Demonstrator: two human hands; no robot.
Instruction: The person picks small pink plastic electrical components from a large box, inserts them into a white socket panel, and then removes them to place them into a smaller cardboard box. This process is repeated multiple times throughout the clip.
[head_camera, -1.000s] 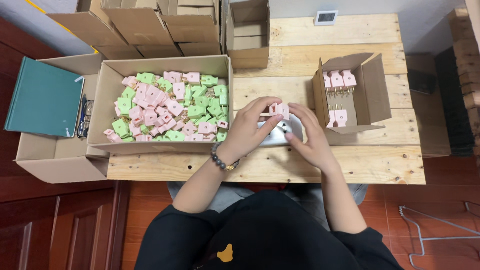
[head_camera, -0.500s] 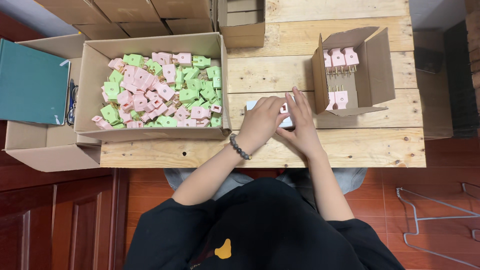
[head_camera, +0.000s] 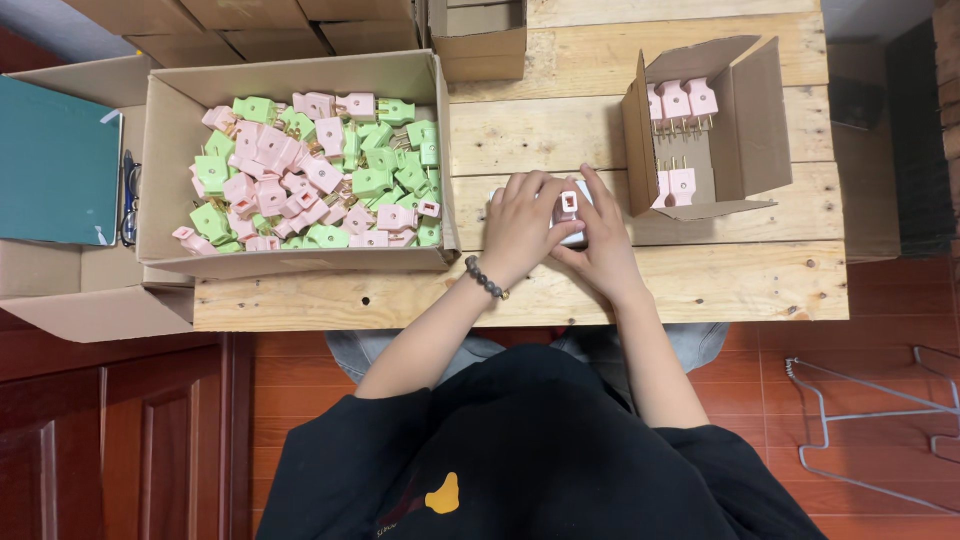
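My left hand (head_camera: 522, 225) and my right hand (head_camera: 603, 243) meet over the wooden table (head_camera: 700, 280), both closed around a pink plug (head_camera: 568, 203) set against a small white object (head_camera: 574, 236) that they mostly hide. A bead bracelet circles my left wrist. To the left stands a large cardboard box (head_camera: 165, 160) heaped with several pink and green plugs (head_camera: 320, 170). To the right a smaller cardboard box (head_camera: 745, 110) holds pink plugs (head_camera: 676, 100) lined up in rows, prongs down.
More cardboard boxes (head_camera: 480, 40) stand along the table's far edge. A teal book (head_camera: 55, 160) and a pair of glasses (head_camera: 130, 200) lie in an open box at the far left. A wire rack (head_camera: 870, 420) rests on the red floor at the right.
The view has shifted, so the table sits higher in the frame. My hands stay together at the same spot; the pink plug between them now faces up.
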